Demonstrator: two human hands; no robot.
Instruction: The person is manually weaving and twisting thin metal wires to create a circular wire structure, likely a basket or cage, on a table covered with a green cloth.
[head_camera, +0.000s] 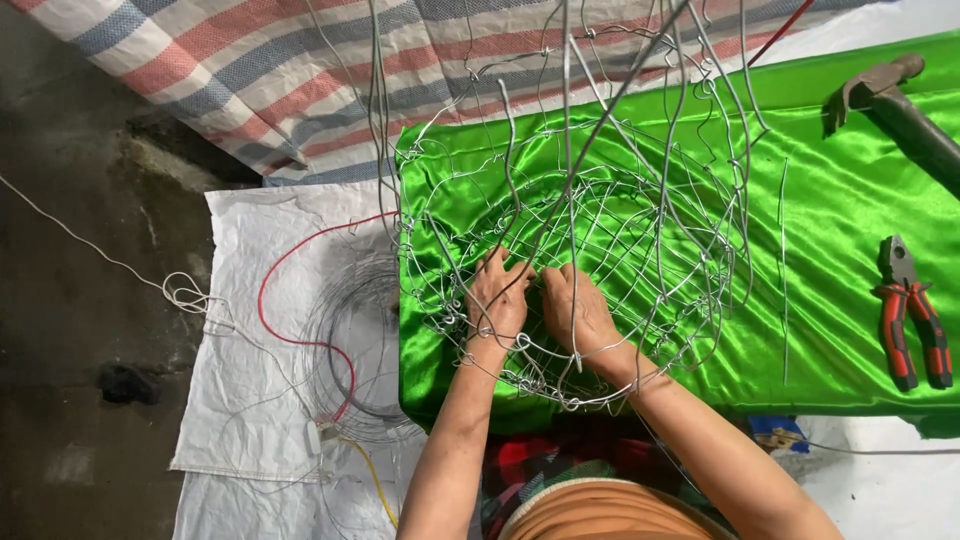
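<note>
On the shiny green satin cloth spread over the table in front of me sits a round basket frame of thin silver wire, its open mesh bowl lying against the fabric and its long loose strands rising up toward my face. Both my hands are reaching inside the frame near its lower rim. My left hand has its fingers curled and pinched around crossing wires at the mesh, and my right hand lies just beside it, fingers bent down onto the same patch of wire; whether it truly grips a strand I cannot tell. To my right, well apart from the frame, red-handled pliers rest on the cloth, and a dark claw hammer lies at the far corner. A straight cut length of wire lies between the frame and the pliers. Left of the table, a coil of grey wire and a red cable lie on a white woven sack.
</note>
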